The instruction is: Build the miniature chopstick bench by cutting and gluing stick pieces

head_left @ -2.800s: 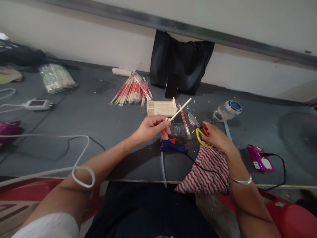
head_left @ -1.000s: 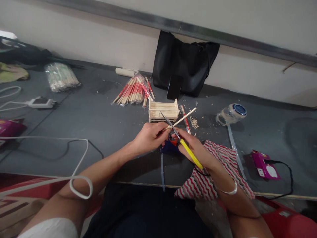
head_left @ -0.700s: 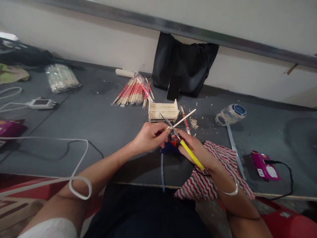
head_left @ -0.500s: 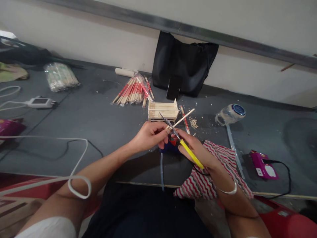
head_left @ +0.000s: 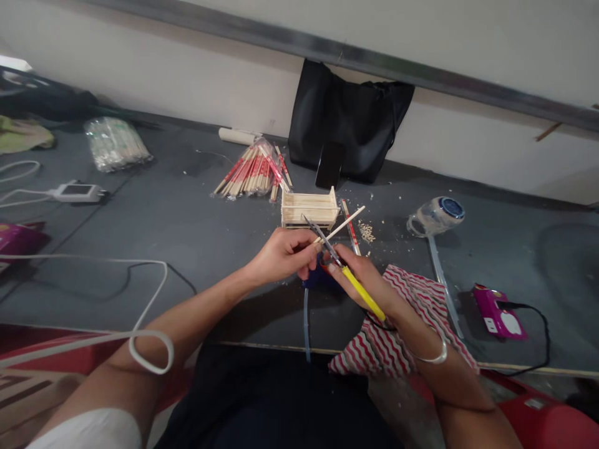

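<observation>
My left hand (head_left: 292, 252) pinches a thin wooden chopstick (head_left: 349, 221), which slants up to the right beyond the fingers. In my right hand (head_left: 367, 277) is a pair of scissors (head_left: 360, 290) with a yellow handle. Their grey blades cross the chopstick close to my left fingertips; whether they are cutting into it I cannot tell. Just beyond the hands stands a small rack built of pale wooden sticks (head_left: 309, 209). A dark blue object (head_left: 321, 277) lies below the hands, mostly hidden.
Chopsticks in red wrappers (head_left: 250, 171) lie behind the rack, near a phone (head_left: 330, 165) and a black bag (head_left: 346, 118). Small wood bits (head_left: 367, 232), a glass jar (head_left: 435, 216), a striped cloth (head_left: 374, 349) and a purple box (head_left: 500, 312) are rightward. A white cable (head_left: 150, 299) loops at left.
The free end of the chopstick has dipped slightly. The right-hand fingers have shifted a little around the scissors; both hands stay in nearly the same place.
</observation>
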Motion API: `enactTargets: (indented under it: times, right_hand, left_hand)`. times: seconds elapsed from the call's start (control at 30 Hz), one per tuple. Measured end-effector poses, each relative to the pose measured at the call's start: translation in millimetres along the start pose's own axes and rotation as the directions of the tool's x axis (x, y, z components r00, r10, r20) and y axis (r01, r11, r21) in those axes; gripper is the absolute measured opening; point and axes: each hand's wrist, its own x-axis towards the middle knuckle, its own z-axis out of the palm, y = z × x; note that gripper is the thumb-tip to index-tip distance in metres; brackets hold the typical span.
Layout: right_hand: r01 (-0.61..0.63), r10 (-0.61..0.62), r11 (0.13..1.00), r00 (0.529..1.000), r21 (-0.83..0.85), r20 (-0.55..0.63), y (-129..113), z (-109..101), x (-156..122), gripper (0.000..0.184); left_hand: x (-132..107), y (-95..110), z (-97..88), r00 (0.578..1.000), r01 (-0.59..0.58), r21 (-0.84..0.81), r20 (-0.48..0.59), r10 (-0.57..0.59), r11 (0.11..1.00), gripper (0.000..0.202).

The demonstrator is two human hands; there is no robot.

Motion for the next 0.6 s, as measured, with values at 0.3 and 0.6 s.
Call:
enactTargets:
  times: [0.3, 0.6]
  right_hand:
    - [-0.098, 0.098, 0.994, 0.995, -0.047, -0.009, 0, 6, -2, 0.007]
    - [-0.2, 0.207, 0.955, 0.978, -0.218, 0.008, 13, 3, 4, 0.014]
  left_hand:
    - [4, -9, 3.1, 0.998, 0.046, -0.006, -0.039, -0.047, 0.999, 0.03]
    - [2, -5, 12.0, 0.996, 0.084, -0.011, 0.04, -0.083, 0.996, 0.032]
